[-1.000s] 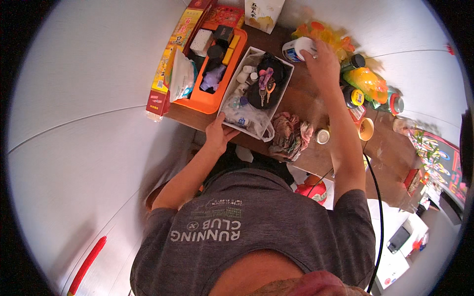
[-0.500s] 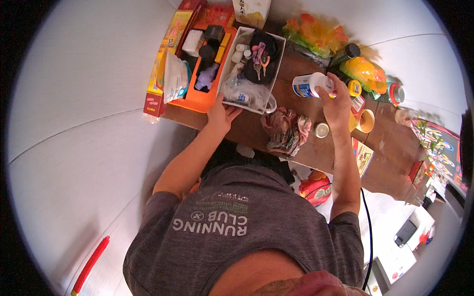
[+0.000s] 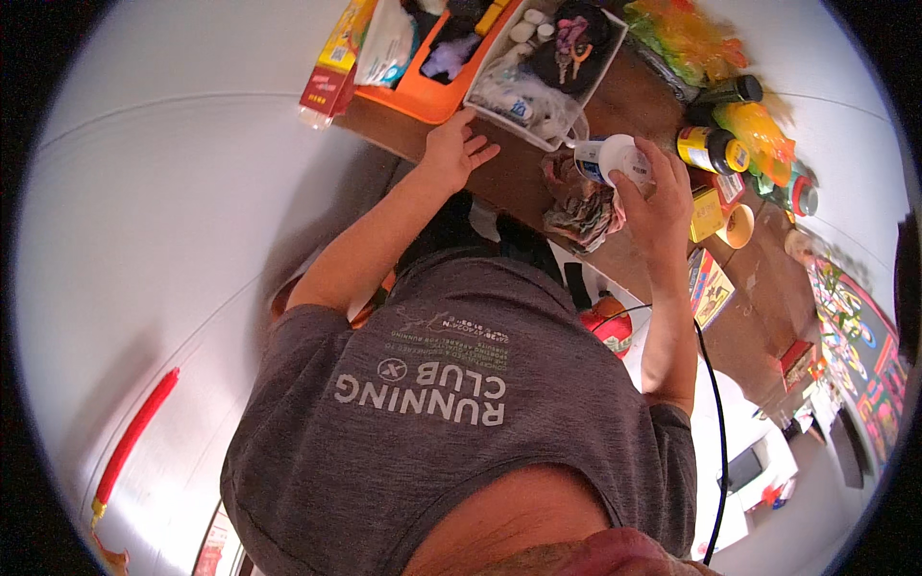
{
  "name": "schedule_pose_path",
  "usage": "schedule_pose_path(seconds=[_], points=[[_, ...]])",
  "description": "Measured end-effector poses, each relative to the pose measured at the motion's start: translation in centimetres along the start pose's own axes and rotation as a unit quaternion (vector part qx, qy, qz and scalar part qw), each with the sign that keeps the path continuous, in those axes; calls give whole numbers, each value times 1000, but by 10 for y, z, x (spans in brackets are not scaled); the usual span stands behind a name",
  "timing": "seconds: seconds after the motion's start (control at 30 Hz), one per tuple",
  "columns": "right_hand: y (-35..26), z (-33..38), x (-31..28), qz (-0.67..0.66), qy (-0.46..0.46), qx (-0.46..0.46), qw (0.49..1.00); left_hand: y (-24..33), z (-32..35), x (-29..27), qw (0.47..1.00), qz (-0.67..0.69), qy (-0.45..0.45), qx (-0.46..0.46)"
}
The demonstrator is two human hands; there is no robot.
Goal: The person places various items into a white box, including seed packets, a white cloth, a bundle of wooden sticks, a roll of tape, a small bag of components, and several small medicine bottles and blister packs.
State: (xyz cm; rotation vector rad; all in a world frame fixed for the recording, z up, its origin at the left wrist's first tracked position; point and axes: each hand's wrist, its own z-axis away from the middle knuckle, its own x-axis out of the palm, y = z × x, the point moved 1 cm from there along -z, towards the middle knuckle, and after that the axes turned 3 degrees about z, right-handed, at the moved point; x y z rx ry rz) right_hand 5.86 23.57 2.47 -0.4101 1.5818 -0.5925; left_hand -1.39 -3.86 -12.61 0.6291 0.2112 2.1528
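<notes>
My right hand (image 3: 661,197) is closed round a white plastic bottle (image 3: 591,161) with a blue label. The bottle lies tipped sideways in my grip, its round white end toward me, above a crumpled reddish cloth (image 3: 576,213) on the table. My left hand (image 3: 457,154) holds nothing, its fingers apart at the table's front edge. One fingertip is by the near left corner of a white bin (image 3: 511,123); I cannot tell if it touches. Inside the bin are a clear plastic bag (image 3: 519,91), small white bottles and a dark pouch with keys (image 3: 576,58).
An orange tray (image 3: 408,101) with a packet of wipes (image 3: 389,48) stands left of the bin. At the right are a dark yellow-labelled jar (image 3: 711,149), yellow box (image 3: 706,213), orange cup (image 3: 737,227) and plastic bags (image 3: 687,38). A black cable (image 3: 715,422) hangs beside my right arm.
My right hand has brought the bottle nearer to me, over the cloth, and turned its end toward me. My left hand has loosened from the bin's corner, fingers spreading. The whole view has shifted.
</notes>
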Motion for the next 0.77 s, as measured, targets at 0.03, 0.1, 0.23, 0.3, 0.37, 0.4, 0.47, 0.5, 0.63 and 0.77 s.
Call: schedule_pose_path(seconds=[0.03,0.1,0.23,0.3,0.37,0.4,0.47,0.5,0.63,0.77], points=[[-10,1,-2,8,-21,-24,999,-2,2,-11,1000,-2,1,-8],[-25,3,0,23,-62,-73,995,-9,9,-36,1000,-5,4,-23],[-42,11,33,-72,-122,-115,983,-21,22,-69,998,-6,52,-44],[-49,12,59,-73,-122,-161,977,-22,23,-84,998,-7,39,-45],[-62,7,70,-55,-123,-209,969,-25,19,-95,999,0,16,-47],[-70,5,74,-43,-126,-234,963,-22,16,-104,999,8,5,-46],[-70,0,68,-50,-130,-251,958,-16,18,-108,999,10,1,-37],[-69,-3,58,-41,-138,-246,958,-12,22,-105,1000,6,6,-30],[-55,-16,8,13,-187,-183,965,1,16,-104,997,2,72,-15],[-37,-32,-28,134,-185,-84,970,-1,0,-120,997,-5,21,-72]])
